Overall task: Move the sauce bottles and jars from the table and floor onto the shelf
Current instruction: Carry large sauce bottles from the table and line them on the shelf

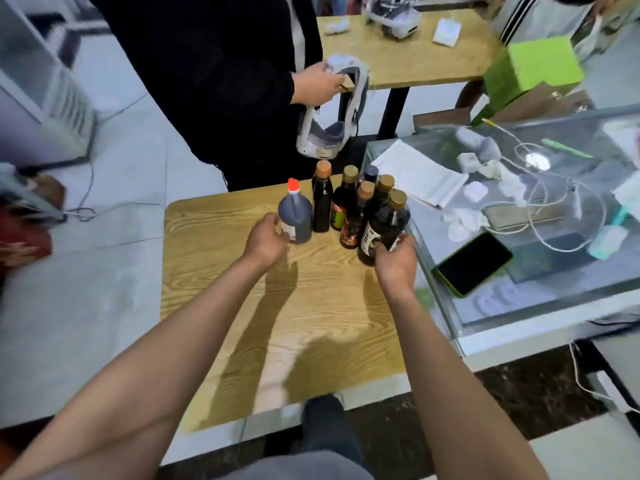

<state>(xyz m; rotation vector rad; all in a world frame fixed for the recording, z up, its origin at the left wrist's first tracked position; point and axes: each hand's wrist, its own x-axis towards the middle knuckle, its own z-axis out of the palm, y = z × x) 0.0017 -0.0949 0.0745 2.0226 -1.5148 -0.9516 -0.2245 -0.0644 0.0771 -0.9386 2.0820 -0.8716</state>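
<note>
Wood-grain counter (242,306): left hand (265,242) gripping red-capped dark sauce bottle (295,216), right hand (396,259) gripping gold-capped dark sauce bottle (384,226).

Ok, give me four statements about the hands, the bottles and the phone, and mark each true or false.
1. The left hand grips the red-capped bottle. True.
2. The right hand rests flat on the wooden table. False: it grips the nearest gold-capped bottle.
3. The bottles lie on their sides. False: all stand upright.
4. A green-cased phone lies on the glass counter. True.
</note>
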